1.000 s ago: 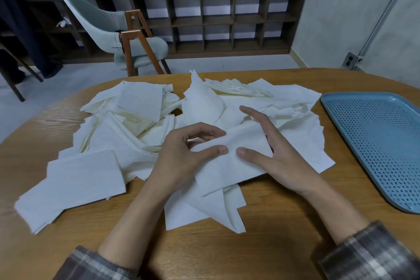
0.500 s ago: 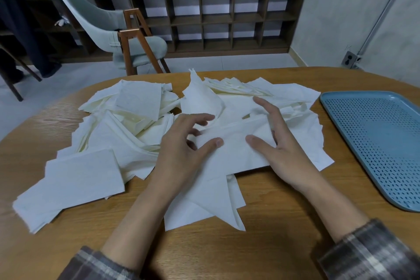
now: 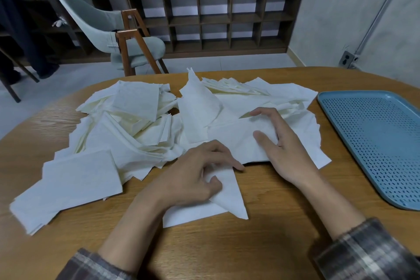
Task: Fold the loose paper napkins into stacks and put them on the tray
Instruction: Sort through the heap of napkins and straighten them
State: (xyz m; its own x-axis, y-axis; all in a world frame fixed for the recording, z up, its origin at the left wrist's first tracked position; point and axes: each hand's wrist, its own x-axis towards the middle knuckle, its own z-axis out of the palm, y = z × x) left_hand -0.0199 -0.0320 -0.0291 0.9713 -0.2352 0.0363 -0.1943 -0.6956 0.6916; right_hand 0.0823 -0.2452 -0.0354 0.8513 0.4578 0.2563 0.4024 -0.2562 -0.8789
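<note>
A rounded wooden counter (image 3: 204, 250) bears a sprawl of white paper napkins (image 3: 127, 134) and a blue perforated tray (image 3: 354, 134).

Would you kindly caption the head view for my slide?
Left hand grips and right hand presses loose paper napkins on a wooden table beside a blue perforated tray.

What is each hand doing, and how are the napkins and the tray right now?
left hand, fingers curled on the near napkin; grip unclear.
right hand, flat, fingers straight, pressing the middle napkin down.
napkins, loose and jumbled on the table, not stacked.
tray, on the table's right side, no napkins in the part shown.
</note>
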